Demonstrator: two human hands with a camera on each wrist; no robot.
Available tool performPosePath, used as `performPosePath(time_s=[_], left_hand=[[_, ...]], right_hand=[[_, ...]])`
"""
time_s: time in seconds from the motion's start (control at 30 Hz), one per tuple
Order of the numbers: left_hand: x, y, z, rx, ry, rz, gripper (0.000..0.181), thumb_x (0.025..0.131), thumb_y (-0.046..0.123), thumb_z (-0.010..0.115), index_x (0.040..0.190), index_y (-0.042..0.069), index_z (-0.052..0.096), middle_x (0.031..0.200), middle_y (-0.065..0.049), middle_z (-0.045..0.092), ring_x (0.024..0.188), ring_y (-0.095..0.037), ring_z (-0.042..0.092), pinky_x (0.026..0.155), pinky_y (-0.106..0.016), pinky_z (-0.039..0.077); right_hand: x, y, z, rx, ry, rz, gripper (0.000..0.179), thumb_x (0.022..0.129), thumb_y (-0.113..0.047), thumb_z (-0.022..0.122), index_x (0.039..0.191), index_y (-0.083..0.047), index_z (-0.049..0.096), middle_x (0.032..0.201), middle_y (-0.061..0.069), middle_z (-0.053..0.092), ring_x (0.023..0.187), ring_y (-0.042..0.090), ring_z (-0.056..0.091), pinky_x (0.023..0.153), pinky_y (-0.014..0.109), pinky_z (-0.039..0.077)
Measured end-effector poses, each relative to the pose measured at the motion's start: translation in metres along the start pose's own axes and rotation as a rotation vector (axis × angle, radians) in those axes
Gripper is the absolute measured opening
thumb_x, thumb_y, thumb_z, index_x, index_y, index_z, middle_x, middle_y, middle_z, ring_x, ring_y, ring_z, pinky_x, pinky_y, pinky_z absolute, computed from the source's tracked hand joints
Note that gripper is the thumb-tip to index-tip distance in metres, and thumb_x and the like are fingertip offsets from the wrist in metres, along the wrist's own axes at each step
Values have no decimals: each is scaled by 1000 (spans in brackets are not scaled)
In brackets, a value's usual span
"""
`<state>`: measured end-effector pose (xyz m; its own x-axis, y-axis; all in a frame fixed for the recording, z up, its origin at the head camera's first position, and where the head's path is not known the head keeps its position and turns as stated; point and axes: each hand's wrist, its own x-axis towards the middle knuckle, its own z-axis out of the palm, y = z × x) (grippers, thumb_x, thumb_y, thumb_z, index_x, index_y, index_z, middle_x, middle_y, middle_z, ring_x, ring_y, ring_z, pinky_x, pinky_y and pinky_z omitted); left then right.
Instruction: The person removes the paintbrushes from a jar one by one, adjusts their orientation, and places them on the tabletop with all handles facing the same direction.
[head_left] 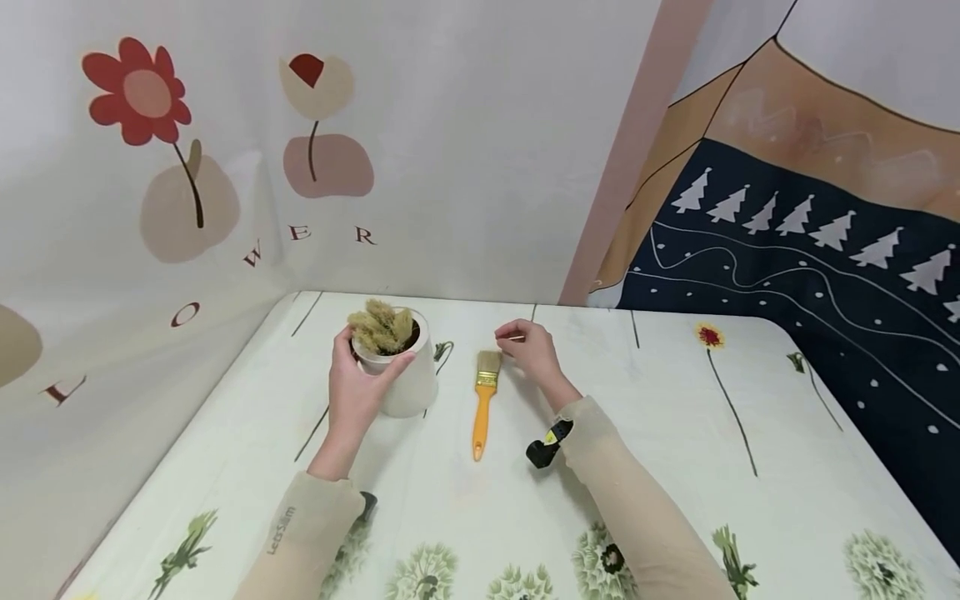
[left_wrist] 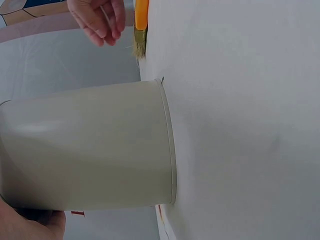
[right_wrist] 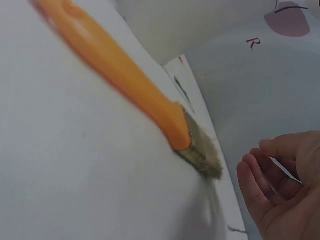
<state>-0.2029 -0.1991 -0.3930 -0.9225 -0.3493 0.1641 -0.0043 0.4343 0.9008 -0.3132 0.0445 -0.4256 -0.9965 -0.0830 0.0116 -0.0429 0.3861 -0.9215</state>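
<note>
A white plant pot (head_left: 408, 387) with dark soil and a fuzzy yellow-green plant (head_left: 381, 327) is on the left side of the table. My left hand (head_left: 356, 390) grips it near the rim, fingers on the far left side and thumb across the front. In the left wrist view the pot (left_wrist: 90, 150) fills much of the picture, its base close to the tabletop. To its right lies a paintbrush (head_left: 482, 412) with an orange handle and pale bristles. Beside the bristles my right hand (head_left: 534, 354) hovers with loosely curled fingers; the right wrist view shows nothing held.
The white tablecloth (head_left: 637, 500) is printed with flowers and stems. Behind it hangs a pale curtain (head_left: 465, 150) with flower prints and letters. A dark cloth with white trees (head_left: 795, 242) hangs at the right. Black straps (head_left: 547, 446) sit at the wrists.
</note>
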Motion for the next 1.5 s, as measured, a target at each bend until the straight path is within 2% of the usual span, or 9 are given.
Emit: performPosePath(time_s=[0.3, 0.8, 1.23, 1.5], left_hand=[[2, 2, -4, -7, 16, 4, 108, 80, 51, 80, 157, 7, 18, 164, -15, 25, 152, -34, 24, 124, -54, 25], [6, 1, -4, -13, 19, 33, 108, 81, 47, 81, 158, 6, 17, 163, -16, 25, 151, -35, 25, 123, -55, 26], [3, 0, -1, -28, 14, 25, 106, 80, 44, 82, 156, 5, 19, 162, -16, 28, 151, -32, 28, 123, -52, 27], [1, 0, 1, -31, 11, 18, 105, 81, 44, 82, 156, 5, 19, 161, -16, 29, 151, -31, 28, 124, -51, 26]], right_hand=[[0, -28, 2, 23, -31, -86, 12, 94, -10, 68, 105, -7, 71, 109, 11, 72, 100, 25, 70, 86, 31, 60], [-13, -61, 6, 56, -79, -148, 17, 93, -11, 70, 110, -8, 71, 114, 10, 71, 105, 26, 69, 92, 33, 59], [-25, -76, 14, 140, -143, -242, 22, 92, -10, 70, 114, -6, 70, 117, 12, 71, 106, 26, 70, 92, 31, 59], [-32, -81, 17, 161, -163, -264, 22, 93, -12, 71, 114, -7, 70, 117, 11, 71, 107, 25, 70, 93, 31, 59]])
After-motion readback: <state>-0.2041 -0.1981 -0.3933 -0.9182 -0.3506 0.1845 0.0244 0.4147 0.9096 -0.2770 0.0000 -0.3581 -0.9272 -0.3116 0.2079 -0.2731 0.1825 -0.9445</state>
